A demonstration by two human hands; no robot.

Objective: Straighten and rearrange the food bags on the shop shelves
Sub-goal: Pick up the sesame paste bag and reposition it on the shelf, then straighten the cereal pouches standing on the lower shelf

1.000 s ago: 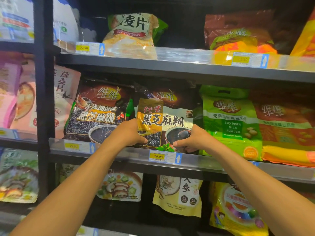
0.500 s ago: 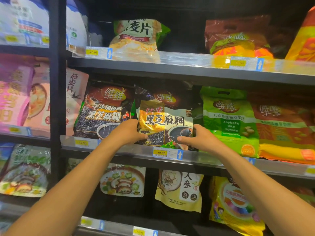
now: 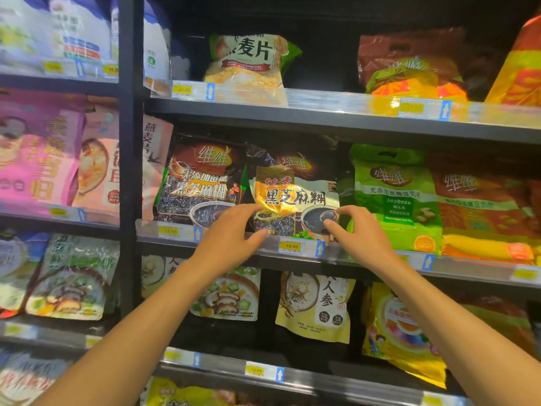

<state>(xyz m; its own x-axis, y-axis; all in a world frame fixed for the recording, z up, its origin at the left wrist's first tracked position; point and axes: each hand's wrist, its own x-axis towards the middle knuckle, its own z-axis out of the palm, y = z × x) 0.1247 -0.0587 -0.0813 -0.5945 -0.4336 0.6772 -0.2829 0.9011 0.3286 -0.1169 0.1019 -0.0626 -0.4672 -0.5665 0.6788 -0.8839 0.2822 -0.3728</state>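
A gold and black sesame-paste bag (image 3: pixel 295 200) stands upright on the middle shelf (image 3: pixel 366 259), in front of a dark bag of the same brand. My left hand (image 3: pixel 231 235) is at its lower left corner, fingers spread and loose, thumb and forefinger just touching the edge. At the bag's lower right corner my right hand (image 3: pixel 360 232) has its thumb and forefinger loosely curved in front of the bag. Neither hand grips it.
A dark sesame bag (image 3: pixel 202 183) stands to the left, with a green soybean milk powder bag (image 3: pixel 395 197) and an orange bag (image 3: pixel 483 206) to the right. Oat bags (image 3: pixel 248 60) sit on the shelf above. More bags fill the shelves below and the left bay.
Both hands gripped the bag's lower corners before. Now their fingers have opened and drawn back slightly. The bag stands straighter and a little farther right. The view has shifted.
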